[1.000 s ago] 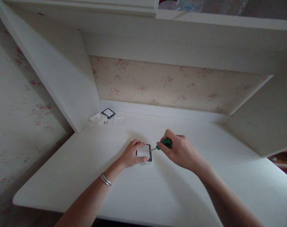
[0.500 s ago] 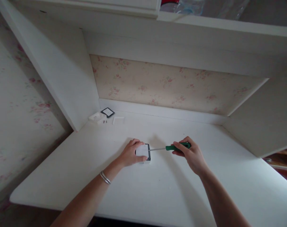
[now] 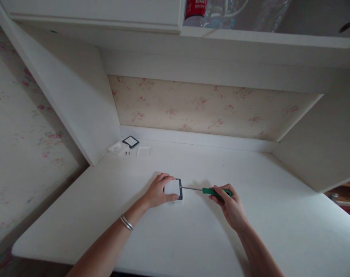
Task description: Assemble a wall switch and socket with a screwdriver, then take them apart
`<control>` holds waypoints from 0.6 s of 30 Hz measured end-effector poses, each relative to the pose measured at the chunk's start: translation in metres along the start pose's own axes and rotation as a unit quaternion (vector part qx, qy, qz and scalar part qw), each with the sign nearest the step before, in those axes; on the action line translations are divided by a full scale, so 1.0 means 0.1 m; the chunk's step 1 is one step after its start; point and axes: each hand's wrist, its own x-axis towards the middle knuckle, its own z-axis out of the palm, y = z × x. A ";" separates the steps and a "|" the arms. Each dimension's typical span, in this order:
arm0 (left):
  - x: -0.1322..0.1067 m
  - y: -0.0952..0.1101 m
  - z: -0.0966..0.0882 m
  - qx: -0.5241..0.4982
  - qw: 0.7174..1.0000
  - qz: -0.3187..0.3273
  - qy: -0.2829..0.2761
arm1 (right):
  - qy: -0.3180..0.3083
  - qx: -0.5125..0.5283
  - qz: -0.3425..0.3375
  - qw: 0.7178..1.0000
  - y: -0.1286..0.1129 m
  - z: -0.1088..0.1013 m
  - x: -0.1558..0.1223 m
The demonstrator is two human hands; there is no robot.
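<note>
My left hand (image 3: 162, 190) is closed round a small square white box with a dark-edged top (image 3: 172, 187), which looks like a wall switch or socket and rests on the white desk (image 3: 151, 234). Its thumb grips the near side and its fingers the far side. My right hand (image 3: 226, 200) is wrapped round the green handle of a screwdriver (image 3: 212, 191). The screwdriver's thin shaft points left, nearly level, and its tip meets the dark right edge of the switch. Whether the tip sits in a slot is too small to tell.
At the back left of the desk lie a white open box (image 3: 116, 147), a dark-framed plate (image 3: 130, 141), a thin white frame (image 3: 144, 151) and two small screws (image 3: 127, 153). A shelf (image 3: 267, 42) with plastic items overhangs the back; a side panel (image 3: 65, 96) stands left.
My right hand has lowered the screwdriver's handle, so the shaft lies flatter, its tip still at the switch's edge. My left hand keeps its grip. The camera view has tilted slightly upward.
</note>
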 end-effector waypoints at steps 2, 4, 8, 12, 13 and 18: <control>0.00 0.00 0.00 0.005 1.000 0.004 -0.001 | 0.004 0.011 0.009 1.000 0.05 -0.01 -0.01; 0.00 0.00 0.00 0.009 1.000 0.008 0.000 | 0.013 0.027 0.021 0.999 0.08 -0.02 0.00; 0.00 -0.01 0.01 0.014 1.000 0.011 0.004 | 0.029 0.032 0.039 0.998 0.12 0.00 0.02; -0.01 -0.02 0.01 0.012 1.000 0.007 0.009 | 0.018 0.000 0.023 1.000 0.08 0.01 0.04; -0.01 -0.03 0.02 0.010 1.000 0.006 0.010 | 0.015 -0.007 0.011 1.000 0.05 0.01 0.04; -0.01 -0.04 0.01 -0.008 1.000 -0.009 0.002 | -0.029 -0.126 -0.067 0.989 -0.33 0.14 0.02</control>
